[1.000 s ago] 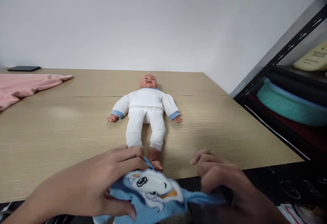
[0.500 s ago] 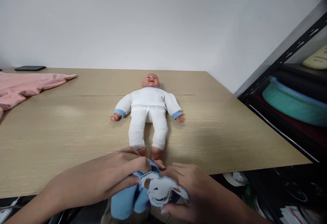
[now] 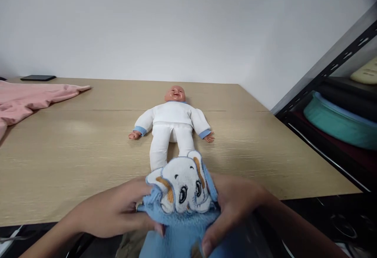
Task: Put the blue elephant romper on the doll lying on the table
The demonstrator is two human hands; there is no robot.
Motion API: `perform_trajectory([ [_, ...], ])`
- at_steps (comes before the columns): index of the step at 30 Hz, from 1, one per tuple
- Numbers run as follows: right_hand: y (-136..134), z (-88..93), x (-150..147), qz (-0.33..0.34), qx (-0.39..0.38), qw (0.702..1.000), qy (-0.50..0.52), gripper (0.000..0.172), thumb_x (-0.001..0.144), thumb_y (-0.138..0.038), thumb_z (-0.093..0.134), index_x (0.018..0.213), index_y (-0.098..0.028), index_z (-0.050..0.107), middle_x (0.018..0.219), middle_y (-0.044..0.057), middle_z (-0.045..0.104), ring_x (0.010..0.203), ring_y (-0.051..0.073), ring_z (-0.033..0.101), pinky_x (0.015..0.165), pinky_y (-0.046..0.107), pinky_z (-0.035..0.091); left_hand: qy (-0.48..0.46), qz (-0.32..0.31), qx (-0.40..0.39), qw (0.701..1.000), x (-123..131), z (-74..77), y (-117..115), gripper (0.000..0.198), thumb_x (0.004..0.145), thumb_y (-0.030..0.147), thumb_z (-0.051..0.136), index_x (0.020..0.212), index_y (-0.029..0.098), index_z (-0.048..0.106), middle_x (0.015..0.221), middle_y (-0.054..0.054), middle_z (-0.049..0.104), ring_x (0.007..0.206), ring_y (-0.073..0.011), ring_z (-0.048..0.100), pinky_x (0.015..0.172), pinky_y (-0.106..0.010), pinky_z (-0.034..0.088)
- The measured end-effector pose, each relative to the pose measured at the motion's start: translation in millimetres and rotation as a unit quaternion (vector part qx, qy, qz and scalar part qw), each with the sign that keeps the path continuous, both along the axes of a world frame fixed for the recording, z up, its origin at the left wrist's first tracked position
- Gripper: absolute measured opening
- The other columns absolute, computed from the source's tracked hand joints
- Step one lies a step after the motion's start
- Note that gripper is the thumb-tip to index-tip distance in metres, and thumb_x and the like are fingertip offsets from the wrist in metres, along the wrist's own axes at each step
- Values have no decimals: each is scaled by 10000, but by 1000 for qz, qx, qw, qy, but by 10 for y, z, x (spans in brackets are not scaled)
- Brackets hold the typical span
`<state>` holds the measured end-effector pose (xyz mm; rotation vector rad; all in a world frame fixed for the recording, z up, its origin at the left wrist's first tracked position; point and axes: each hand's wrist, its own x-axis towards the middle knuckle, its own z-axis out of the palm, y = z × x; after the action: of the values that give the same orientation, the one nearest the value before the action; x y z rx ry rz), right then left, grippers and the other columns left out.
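A blue fleece baby garment (image 3: 176, 220) with a white embroidered elephant face is bunched up at the table's front edge. My left hand (image 3: 118, 209) grips its left side, thumb in front and fingers partly hidden behind the cloth. On the other side, my right hand (image 3: 232, 201) holds the garment with the thumb pressed on its front. Just beyond lies a baby doll (image 3: 173, 126) on its back, arms spread, in a white top and pants with blue cuffs. The garment and hands hide its feet and lower legs.
The wooden table (image 3: 88, 152) ends against a pale wall (image 3: 132, 34). A pink cloth (image 3: 35, 99) lies at the left, with a flat black object (image 3: 38, 77) behind it. To the right stands a black rack (image 3: 318, 81) holding a teal item (image 3: 338, 126).
The garment has been turned and spread, so its elephant face now stands upright before the doll's legs. Both hands have shifted to its two sides, farther apart.
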<state>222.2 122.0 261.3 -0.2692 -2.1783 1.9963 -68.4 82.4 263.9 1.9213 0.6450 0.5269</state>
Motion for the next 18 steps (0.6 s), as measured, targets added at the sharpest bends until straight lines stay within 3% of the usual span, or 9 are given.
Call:
perform_trajectory([
  [2,66,-25,-79,30,36,999,24,594,765,-360,1008,1302,-234,788,1301,38,812,1250,238,747,1170,334,548,-4,18,-42,999,-13,-87,-19,220,1035,423,754,1048,204,779,1034,-46,819,953,-190,747,887,-242,636],
  [4,74,-24,-102,-10,84,996,38,348,889,-344,905,1198,-222,797,1277,41,811,1223,206,744,1178,317,533,-8,34,-62,998,-29,-162,-17,258,1032,452,737,1100,205,767,1043,-49,813,948,-195,743,884,-263,644],
  [6,42,-5,-93,-48,119,989,69,157,975,-315,790,1066,-191,757,1143,54,808,1090,182,744,1096,287,573,-30,39,-64,997,-36,-209,0,412,936,563,812,1148,211,780,1046,-52,804,969,-228,742,897,-305,655],
  [8,-4,21,-86,-87,135,981,108,101,995,-282,718,1015,-186,692,1034,53,769,977,170,714,1007,272,602,-45,15,-71,996,-26,-220,21,564,819,659,871,1165,219,806,1075,-47,808,1031,-281,748,947,-363,659],
  [10,-44,48,-99,-143,140,973,111,50,1014,-241,656,1014,-194,672,1025,47,740,955,163,689,985,278,604,-44,-14,-83,996,-5,-196,34,565,791,696,869,1110,230,840,1068,-32,822,1054,-314,760,961,-380,659],
  [12,-62,67,-124,-183,153,968,71,78,1025,-197,618,1036,-198,696,1081,53,738,1025,174,684,1053,309,586,-46,-37,-94,994,15,-159,35,494,815,694,859,1005,238,865,988,-24,831,1018,-316,779,931,-359,665],
  [14,-54,64,-149,-169,153,973,46,118,1029,-188,622,1079,-193,729,1130,64,750,1089,187,689,1099,324,573,-56,-47,-105,992,18,-144,25,517,808,731,868,982,244,879,926,-25,829,1031,-321,793,961,-364,660],
  [16,-27,31,-167,-120,121,985,38,181,1017,-287,712,1162,-187,754,1182,71,766,1176,209,703,1132,335,561,-68,-18,-122,990,3,-183,3,601,845,800,808,1108,264,877,993,-24,839,1148,-332,781,1065,-418,625],
  [18,7,-23,-185,-74,74,994,22,421,899,-478,879,1192,-194,775,1178,61,785,1239,240,713,1133,337,562,-90,13,-139,986,-13,-275,-26,648,931,805,712,1280,273,833,1132,-52,843,1236,-333,754,1120,-472,594],
])
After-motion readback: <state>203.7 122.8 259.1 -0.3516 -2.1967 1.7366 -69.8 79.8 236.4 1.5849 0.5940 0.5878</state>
